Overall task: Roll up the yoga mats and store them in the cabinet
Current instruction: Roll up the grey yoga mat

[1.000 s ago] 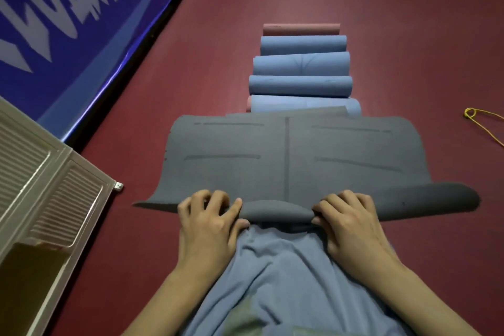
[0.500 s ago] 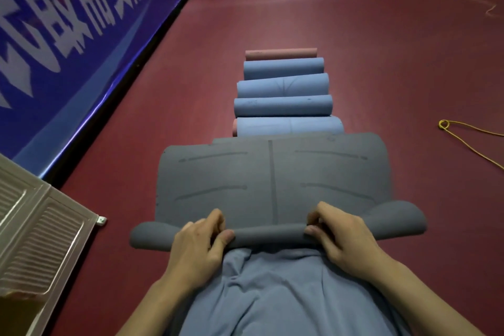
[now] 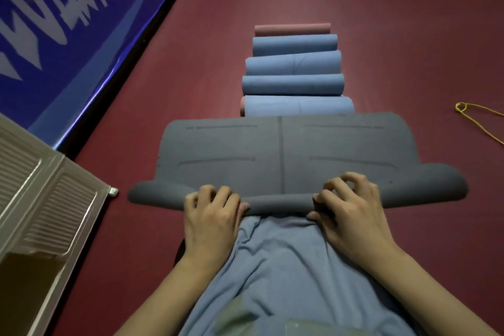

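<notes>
Grey yoga mat [image 3: 286, 150] lies flat on a dark red floor [image 3: 409, 22], directly in front of a kneeling person seen from their own head. Its near edge is curled into a thin roll [image 3: 278, 203], tight in the middle and looser at both ends, which flare outward. The left hand [image 3: 211, 215] and right hand [image 3: 350, 210] both press on this roll, fingers curved over the top and thumbs tucked under, gripping it. Beyond the mat's far edge sits a row of rolled mats [image 3: 293, 84], already finished: four blue and, farthest away, one pink, lying side by side and touching. To the left stands a pale louvred cabinet door [image 3: 46, 194], open, beside a blue banner [image 3: 54, 22]. A yellow cord [image 3: 474, 114] lies well apart on the right.

The step in hand appears to be the start of rolling the grey mat. The next move likely calls for pushing the roll forward evenly, with the loose ends brought in so it stays straight.
</notes>
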`<state>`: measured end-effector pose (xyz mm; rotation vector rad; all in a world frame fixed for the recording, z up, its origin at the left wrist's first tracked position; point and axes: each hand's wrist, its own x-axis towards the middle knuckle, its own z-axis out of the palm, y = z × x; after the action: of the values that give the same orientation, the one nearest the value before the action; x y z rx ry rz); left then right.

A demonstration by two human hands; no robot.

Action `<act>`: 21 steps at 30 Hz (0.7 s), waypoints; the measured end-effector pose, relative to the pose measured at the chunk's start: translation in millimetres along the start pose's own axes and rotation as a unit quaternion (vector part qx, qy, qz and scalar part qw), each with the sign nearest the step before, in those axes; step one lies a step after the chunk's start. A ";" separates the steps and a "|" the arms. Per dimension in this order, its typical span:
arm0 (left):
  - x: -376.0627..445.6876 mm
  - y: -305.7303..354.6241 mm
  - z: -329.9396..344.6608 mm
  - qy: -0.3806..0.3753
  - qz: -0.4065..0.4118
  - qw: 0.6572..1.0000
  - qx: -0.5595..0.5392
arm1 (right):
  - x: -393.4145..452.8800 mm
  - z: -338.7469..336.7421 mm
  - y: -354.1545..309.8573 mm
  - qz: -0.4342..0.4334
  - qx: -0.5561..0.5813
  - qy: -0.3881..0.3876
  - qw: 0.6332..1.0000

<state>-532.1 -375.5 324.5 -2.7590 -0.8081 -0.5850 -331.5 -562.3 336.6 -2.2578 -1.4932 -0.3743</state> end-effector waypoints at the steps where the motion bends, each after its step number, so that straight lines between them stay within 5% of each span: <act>1: -1.3 -0.8 -2.4 -0.008 0.009 1.000 0.002 | -1.5 0.6 -1.7 0.002 -0.014 0.010 1.000; 9: 22.5 -5.2 1.4 -0.039 0.035 0.997 -0.065 | 9.3 18.5 -4.0 0.025 -0.091 0.031 0.995; 17: 56.6 -35.0 11.4 -0.174 -0.074 0.945 -0.268 | 43.9 33.5 2.0 0.092 -0.081 0.009 0.992; 21: 69.1 -39.3 -0.7 -0.200 -0.060 0.945 -0.254 | 54.1 21.5 4.3 0.078 -0.047 -0.015 0.996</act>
<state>-500.8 -310.6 358.0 -3.3905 -1.0377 -0.2776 -306.4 -509.8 340.3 -2.4460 -1.3277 -0.3720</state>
